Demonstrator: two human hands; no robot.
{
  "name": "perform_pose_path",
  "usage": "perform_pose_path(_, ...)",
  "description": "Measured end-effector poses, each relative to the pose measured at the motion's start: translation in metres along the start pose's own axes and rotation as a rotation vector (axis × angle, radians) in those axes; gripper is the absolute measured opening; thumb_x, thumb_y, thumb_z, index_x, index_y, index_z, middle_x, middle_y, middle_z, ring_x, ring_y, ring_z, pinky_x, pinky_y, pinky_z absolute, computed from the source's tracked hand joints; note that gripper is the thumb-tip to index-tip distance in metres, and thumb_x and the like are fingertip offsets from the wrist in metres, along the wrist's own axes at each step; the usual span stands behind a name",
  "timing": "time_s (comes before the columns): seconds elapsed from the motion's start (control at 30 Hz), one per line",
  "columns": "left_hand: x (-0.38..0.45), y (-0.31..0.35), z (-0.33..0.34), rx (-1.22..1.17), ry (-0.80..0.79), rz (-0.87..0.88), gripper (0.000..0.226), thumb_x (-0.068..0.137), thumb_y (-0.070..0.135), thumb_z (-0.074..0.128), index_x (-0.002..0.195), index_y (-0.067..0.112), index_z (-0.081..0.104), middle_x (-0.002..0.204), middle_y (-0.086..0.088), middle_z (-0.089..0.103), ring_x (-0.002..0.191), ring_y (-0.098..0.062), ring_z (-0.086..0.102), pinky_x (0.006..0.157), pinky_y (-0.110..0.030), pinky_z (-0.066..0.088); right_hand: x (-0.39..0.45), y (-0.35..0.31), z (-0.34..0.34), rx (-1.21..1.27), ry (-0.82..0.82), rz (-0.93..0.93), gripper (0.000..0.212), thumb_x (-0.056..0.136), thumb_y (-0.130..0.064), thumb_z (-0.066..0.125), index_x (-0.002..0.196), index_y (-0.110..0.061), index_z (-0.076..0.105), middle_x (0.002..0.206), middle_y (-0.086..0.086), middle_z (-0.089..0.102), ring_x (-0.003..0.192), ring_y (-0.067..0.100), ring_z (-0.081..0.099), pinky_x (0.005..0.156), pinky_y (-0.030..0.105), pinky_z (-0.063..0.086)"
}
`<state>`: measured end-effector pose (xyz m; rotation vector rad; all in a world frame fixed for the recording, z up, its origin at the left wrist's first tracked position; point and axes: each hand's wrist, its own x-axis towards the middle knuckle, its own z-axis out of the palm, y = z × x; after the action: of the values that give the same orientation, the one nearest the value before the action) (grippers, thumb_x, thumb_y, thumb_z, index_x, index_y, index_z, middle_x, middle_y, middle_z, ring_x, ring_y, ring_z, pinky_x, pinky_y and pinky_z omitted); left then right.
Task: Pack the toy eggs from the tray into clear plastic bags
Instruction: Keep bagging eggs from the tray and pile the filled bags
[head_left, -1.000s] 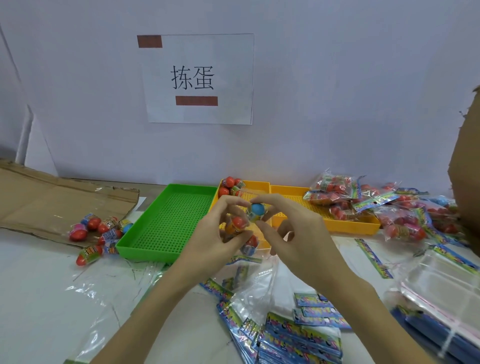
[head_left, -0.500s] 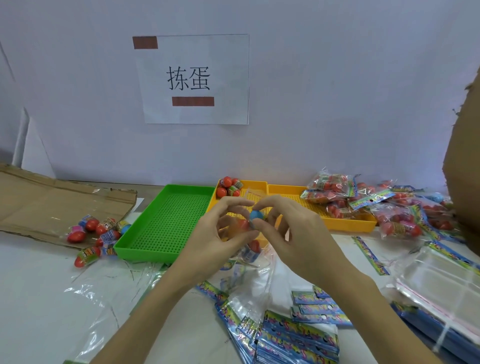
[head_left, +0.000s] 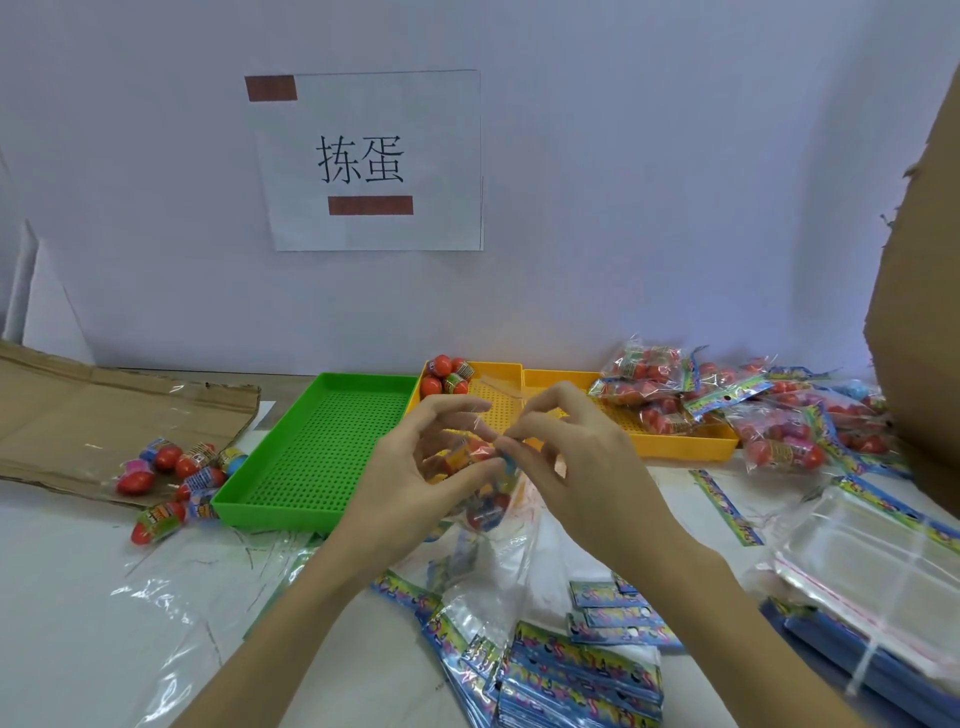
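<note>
Hands meet right in the middle of the head view, just in front of the trays. Our left hand (head_left: 410, 483) has its fingers curled round a clear plastic bag (head_left: 483, 499) with toy eggs (head_left: 475, 452) already inside it, thumb and fingertips pinching near the top. Our right hand (head_left: 576, 462) pinches the bag's mouth from the other side, index and thumb close together. A blue bit shows at those fingertips, though it's too blurry to say what it is. The bag hangs down between both hands, above the table (head_left: 62, 597).

Behind the hands sits a green tray (head_left: 311, 447), and beside it a yellow tray (head_left: 498, 374) with a few red eggs (head_left: 444, 376) in its far left corner. A second yellow tray (head_left: 680, 447) carries filled bags (head_left: 644, 374), more of them spilling off to the right. Loose eggs (head_left: 171, 467) lie left of the green tray, by flattened cardboard (head_left: 104, 410). Printed header cards (head_left: 582, 670) are heaped near us, and a stack of empty bags (head_left: 872, 566) sits at right. A paper sign (head_left: 371, 161) hangs on the wall.
</note>
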<state>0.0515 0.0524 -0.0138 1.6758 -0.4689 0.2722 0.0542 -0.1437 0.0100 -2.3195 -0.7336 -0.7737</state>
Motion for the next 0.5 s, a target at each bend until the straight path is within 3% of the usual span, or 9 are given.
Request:
perform_pose_path(0.07,-0.0005,0.0010,0.0021,-0.041,0.007,-0.021,0.041,0.087,0.028,0.085,0.124,0.033,0.068,0.114,0.004,0.076,0.106,-0.017,0.073,0.089,-0.030,0.061,-0.0007,0.0001,0.0013,0.058,0.030,0.016,0.034,0.100,-0.042,0.054,0.097,-0.017,0.077,0.106,-0.003,0.061,0.066,0.008,0.059,0.065,0.028,0.054)
perform_pose_path(0.13,0.0009,0.0024,0.0026,-0.096,0.032,-0.053,0.040,0.086,0.034,0.086,0.123,0.035,0.069,0.115,0.003,0.077,0.108,-0.017,0.072,0.092,-0.029,0.059,0.0010,-0.0008,0.0005,0.089,0.177,0.061,0.020,0.101,-0.033,0.062,0.098,-0.017,0.074,0.102,-0.003,0.060,0.066,0.009,0.059,0.064,0.023,0.049)
perform_pose_path(0.2,0.0024,0.0025,0.0018,-0.151,0.068,-0.078,0.044,0.080,0.040,0.087,0.121,0.034,0.071,0.115,0.000,0.077,0.109,-0.021,0.072,0.096,-0.038,0.059,0.0034,-0.0014,-0.0013,0.123,0.328,0.175,0.013,0.099,-0.033,0.067,0.103,-0.022,0.069,0.101,-0.005,0.056,0.071,0.010,0.059,0.064,0.018,0.047)
perform_pose_path(0.23,0.0029,0.0026,0.0012,-0.179,0.083,-0.089,0.046,0.078,0.041,0.087,0.120,0.034,0.071,0.115,0.000,0.077,0.108,-0.022,0.072,0.097,-0.042,0.059,0.0043,-0.0016,-0.0019,0.178,0.342,0.253,0.019,0.097,-0.040,0.067,0.109,-0.025,0.065,0.101,-0.007,0.056,0.076,0.009,0.060,0.064,0.017,0.048)
perform_pose_path(0.37,0.0032,0.0025,0.0012,-0.240,0.084,-0.115,0.049,0.074,0.040,0.090,0.120,0.033,0.072,0.115,-0.003,0.077,0.106,-0.024,0.072,0.093,-0.039,0.060,0.0066,-0.0036,-0.0010,0.541,0.105,0.577,0.054,0.080,-0.069,0.065,0.120,-0.034,0.061,0.101,-0.015,0.068,0.089,-0.002,0.067,0.072,0.024,0.060)
perform_pose_path(0.5,0.0025,-0.0006,0.0040,-0.252,0.056,-0.144,0.053,0.073,0.038,0.092,0.122,0.033,0.072,0.114,-0.004,0.076,0.109,-0.027,0.071,0.097,-0.046,0.059,0.0037,-0.0003,0.0062,0.666,0.040,0.626,0.029,0.089,-0.053,0.071,0.107,-0.031,0.072,0.093,-0.016,0.075,0.086,-0.005,0.068,0.066,0.016,0.055)
